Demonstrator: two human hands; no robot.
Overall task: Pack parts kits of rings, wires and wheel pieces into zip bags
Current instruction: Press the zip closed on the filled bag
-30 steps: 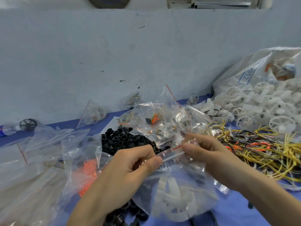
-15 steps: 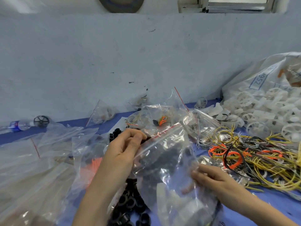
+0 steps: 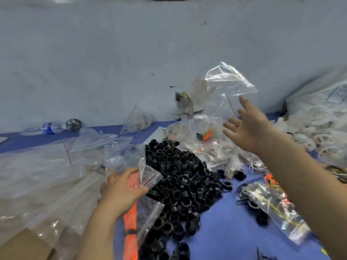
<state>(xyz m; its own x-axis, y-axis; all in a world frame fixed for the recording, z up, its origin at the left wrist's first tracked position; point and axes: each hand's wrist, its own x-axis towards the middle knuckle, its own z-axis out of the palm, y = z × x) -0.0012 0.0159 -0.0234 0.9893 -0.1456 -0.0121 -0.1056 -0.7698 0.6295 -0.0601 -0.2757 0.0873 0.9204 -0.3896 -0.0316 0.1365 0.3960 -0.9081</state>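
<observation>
The right hand (image 3: pixel 247 126) is reaching forward with fingers spread, gripping nothing; a clear zip bag (image 3: pixel 228 81) is floating just beyond its fingertips. The left hand (image 3: pixel 122 190) is lying flat and open on empty clear plastic bags (image 3: pixel 120 158), beside the heap of black plastic rings (image 3: pixel 180 177). Right of the rings is lying a filled clear kit bag (image 3: pixel 270 207). Blue writing on the big white sack (image 3: pixel 319 98) is unreadable.

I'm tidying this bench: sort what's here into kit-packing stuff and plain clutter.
Kit-packing:
black rings
white wheel pieces
empty zip bags
orange wires
filled kit bag
bag in the air past the right hand

Clutter:
water bottle
dark wheel beside it
</observation>
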